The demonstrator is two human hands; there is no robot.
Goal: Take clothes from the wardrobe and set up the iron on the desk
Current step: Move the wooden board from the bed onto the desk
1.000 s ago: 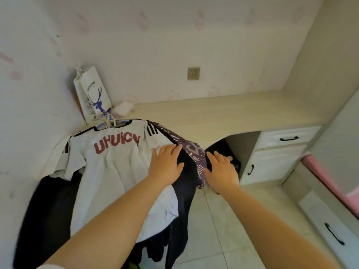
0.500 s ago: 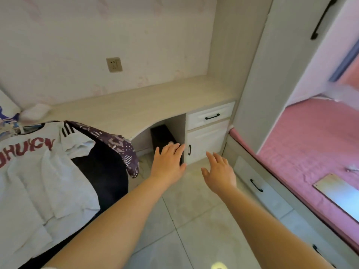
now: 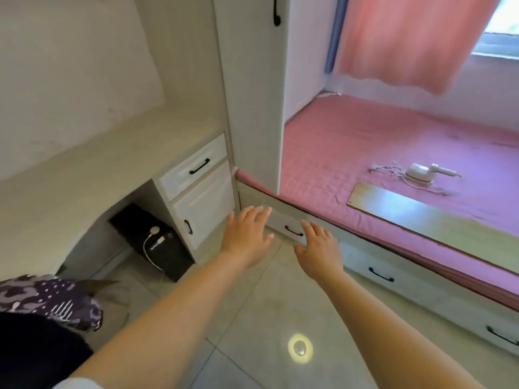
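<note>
- Hands out in front, both empty: left hand with fingers straight and spread, palm down, hovering over the floor tiles.
- Right hand just beside it, fingers also straight and apart, holding nothing, in front of the drawer row under the bed.
- Iron, small and white with its handle pointing right, lies on the pink bed cover, well apart from both hands; its white cord is loosely bunched to its left.
- Pale wooden board lies flat on the cover, just in front of the iron.
- Clothes at the lower left edge: a purple patterned piece over something black, only partly in view.
- Desk along the left wall, pale wood top, with a drawer and a cabinet door below its right end.
- Black box with a white cable sits on the floor in the knee gap.
- Wardrobe panel stands between desk and bed.
- Pink curtain hangs over the far side of the bed.
</note>
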